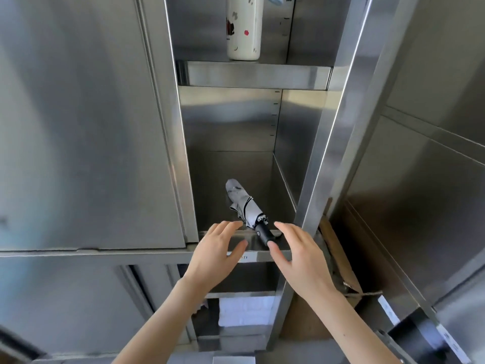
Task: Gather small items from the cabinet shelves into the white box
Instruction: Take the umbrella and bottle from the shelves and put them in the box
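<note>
A folded grey umbrella (pixel 245 206) with a black handle lies on the steel cabinet shelf (pixel 252 241), its handle pointing toward me at the shelf's front lip. My left hand (pixel 216 254) hovers open just left of the handle, fingers spread. On the other side of the handle my right hand (pixel 298 256) is open too, thumb close to the handle's end. Neither hand holds anything. A white bottle (pixel 244 30) with small printed figures stands on the shelf above. The white box is not in view.
The open cabinet door (pixel 349 122) stands at the right edge of the compartment. A closed steel door (pixel 84 127) fills the left. White folded cloth (pixel 245 311) lies on a lower shelf. Brown cardboard (pixel 338 258) leans at the lower right.
</note>
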A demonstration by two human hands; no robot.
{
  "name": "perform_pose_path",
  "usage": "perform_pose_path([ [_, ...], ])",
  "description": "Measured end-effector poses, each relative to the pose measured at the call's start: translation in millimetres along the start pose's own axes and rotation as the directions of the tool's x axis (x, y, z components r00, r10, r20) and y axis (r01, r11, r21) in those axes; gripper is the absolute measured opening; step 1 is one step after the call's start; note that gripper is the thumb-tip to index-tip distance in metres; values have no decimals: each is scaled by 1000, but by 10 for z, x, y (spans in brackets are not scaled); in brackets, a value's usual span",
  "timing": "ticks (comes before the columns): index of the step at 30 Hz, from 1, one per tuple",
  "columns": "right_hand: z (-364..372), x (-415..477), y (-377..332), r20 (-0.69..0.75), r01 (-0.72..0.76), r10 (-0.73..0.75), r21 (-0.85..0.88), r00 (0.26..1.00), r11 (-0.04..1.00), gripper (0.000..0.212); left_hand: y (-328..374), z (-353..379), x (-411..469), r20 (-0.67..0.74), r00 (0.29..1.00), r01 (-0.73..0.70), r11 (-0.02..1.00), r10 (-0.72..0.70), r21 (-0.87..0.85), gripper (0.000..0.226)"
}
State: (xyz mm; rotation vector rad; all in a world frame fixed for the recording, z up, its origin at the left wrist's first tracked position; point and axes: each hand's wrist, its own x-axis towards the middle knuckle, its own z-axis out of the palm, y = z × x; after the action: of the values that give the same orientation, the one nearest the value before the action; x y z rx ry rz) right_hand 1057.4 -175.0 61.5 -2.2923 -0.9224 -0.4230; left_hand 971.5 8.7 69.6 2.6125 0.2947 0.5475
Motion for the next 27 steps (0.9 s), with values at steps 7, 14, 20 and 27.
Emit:
perform_pose_path([
  [7, 283, 522, 294, 79, 104, -113, 106, 990, 989, 43, -10, 202, 464, -56, 989, 136, 990, -134, 33, 42],
  [14, 840, 1106, 411, 220, 33, -48, 73, 974, 997, 63, -135, 253, 478, -105, 972, 213, 977, -211, 4, 42],
  [20, 1240, 1449, 405, 361, -18, 55, -104, 931, 994, 74, -220, 250, 430, -95, 971, 214, 975, -219, -58, 40],
  [27, 1542, 1531, 424, 416, -92, 165, -190, 894, 977, 81, -298, 204, 377, -76, 969, 225, 968, -234, -112, 38],
])
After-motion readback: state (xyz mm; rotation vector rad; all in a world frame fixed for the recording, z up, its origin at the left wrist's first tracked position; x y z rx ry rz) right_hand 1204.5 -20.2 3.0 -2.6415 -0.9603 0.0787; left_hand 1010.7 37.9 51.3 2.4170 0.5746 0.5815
